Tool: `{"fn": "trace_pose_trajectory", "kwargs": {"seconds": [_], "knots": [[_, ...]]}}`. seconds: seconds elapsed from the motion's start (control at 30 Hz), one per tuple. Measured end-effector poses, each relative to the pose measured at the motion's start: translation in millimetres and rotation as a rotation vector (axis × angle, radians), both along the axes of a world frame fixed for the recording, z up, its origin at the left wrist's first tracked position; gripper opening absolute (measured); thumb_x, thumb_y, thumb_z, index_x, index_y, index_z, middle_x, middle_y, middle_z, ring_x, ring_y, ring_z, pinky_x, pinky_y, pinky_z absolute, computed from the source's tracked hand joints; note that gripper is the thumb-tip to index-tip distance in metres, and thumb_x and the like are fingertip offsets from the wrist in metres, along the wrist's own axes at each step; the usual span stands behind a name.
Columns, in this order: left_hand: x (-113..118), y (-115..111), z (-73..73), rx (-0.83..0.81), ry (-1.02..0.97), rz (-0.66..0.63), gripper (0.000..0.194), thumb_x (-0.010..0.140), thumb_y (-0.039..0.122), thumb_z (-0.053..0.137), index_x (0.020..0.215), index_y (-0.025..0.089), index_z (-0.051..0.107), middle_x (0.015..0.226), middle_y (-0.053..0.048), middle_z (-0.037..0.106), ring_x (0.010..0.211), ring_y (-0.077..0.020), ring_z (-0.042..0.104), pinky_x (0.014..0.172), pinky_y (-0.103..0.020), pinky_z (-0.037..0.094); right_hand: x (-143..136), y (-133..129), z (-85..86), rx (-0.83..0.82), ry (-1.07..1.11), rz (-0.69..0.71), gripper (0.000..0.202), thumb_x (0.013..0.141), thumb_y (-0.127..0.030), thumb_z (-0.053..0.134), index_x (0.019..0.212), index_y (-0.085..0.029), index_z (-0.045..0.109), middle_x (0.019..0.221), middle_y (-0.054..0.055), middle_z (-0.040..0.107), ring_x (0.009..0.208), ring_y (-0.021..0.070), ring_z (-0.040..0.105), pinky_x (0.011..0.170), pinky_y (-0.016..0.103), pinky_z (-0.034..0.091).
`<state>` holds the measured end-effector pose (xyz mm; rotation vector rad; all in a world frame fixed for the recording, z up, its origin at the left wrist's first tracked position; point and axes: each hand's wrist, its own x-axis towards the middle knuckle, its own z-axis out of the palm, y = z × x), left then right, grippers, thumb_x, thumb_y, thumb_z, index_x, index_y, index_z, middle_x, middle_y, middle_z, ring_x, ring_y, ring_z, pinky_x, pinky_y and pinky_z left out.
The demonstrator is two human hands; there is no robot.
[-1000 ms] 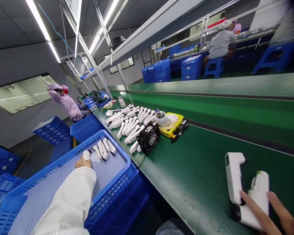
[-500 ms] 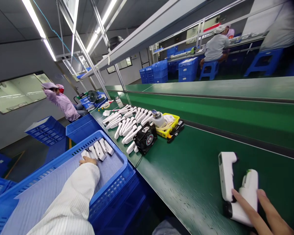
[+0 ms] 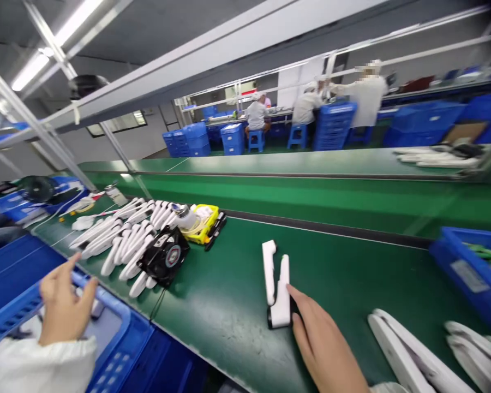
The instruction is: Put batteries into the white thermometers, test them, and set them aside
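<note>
My left hand [image 3: 67,300] is raised over the near blue crate [image 3: 125,322], fingers spread and nothing in them. Inside that crate, white pieces are partly hidden behind the hand. My right hand [image 3: 325,333] has its fingers stretched out against the right side of a white L-shaped handheld housing [image 3: 281,308] with a dark end, lying on the green bench. A second white housing [image 3: 269,270] lies just left of it, close beside or touching. Both resemble gun-type thermometer bodies.
Several white housings [image 3: 131,240] lie in rows at left, beside a black fan [image 3: 166,256] and a yellow tray [image 3: 196,237]. More white parts [image 3: 409,349] lie at right, near a blue bin [image 3: 466,273] of green pieces. Co-workers [image 3: 364,93] are across the room.
The view has swung right. My left hand has lifted off the white pieces in the crate and opened. My right hand stays by the two housings, its fingers now along one side.
</note>
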<state>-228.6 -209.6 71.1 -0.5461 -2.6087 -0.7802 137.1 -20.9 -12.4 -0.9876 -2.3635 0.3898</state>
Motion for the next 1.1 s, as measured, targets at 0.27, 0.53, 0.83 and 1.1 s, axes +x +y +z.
{"fn": "trace_pose_trajectory", "kwargs": {"seconds": [0.27, 0.53, 0.83, 1.1], "knots": [[214.1, 117.4, -49.8, -0.246, -0.359, -1.121, 0.067, 0.080, 0.025, 0.050, 0.142, 0.027, 0.027, 0.155, -0.005, 0.014, 0.140, -0.0257, 0.014, 0.111, -0.044, 0.024, -2.1, -0.4, -2.6, -0.052, 0.071, 0.034, 0.043, 0.088, -0.012, 0.029, 0.125, -0.017, 0.048, 0.123, 0.009, 0.059, 0.114, 0.0232, 0.055, 0.092, 0.041, 0.050], [223.2, 150.5, -65.0, -0.335, -0.363, -1.026, 0.072, 0.074, 0.008, 0.041, 0.143, 0.016, 0.027, 0.149, -0.015, 0.025, 0.138, -0.0254, 0.022, 0.109, -0.041, 0.026, -0.7, 0.6, -4.4, -0.096, 0.050, 0.017, 0.043, 0.087, -0.008, 0.027, 0.120, -0.014, 0.053, 0.123, 0.011, 0.059, 0.117, 0.0232, 0.052, 0.094, 0.042, 0.049], [221.9, 159.9, -63.0, -0.310, -0.334, -1.034, 0.069, 0.077, 0.004, 0.035, 0.143, 0.023, 0.028, 0.120, -0.014, 0.047, 0.114, -0.0292, 0.043, 0.097, -0.046, 0.035, -2.1, 1.7, -9.2, 0.015, -0.099, 0.025, 0.038, 0.087, -0.014, 0.037, 0.118, -0.017, 0.057, 0.128, 0.011, 0.055, 0.117, 0.0254, 0.052, 0.092, 0.043, 0.050], [187.3, 139.3, -53.5, -0.283, -0.549, -1.047, 0.070, 0.074, 0.008, 0.044, 0.142, 0.021, 0.032, 0.129, -0.015, 0.042, 0.120, -0.0324, 0.035, 0.103, -0.047, 0.025, -2.2, 15.1, -36.7, 0.269, -0.094, 0.096, 0.035, 0.088, -0.023, 0.037, 0.105, -0.017, 0.066, 0.121, 0.014, 0.059, 0.105, 0.0286, 0.060, 0.080, 0.043, 0.056]]}}
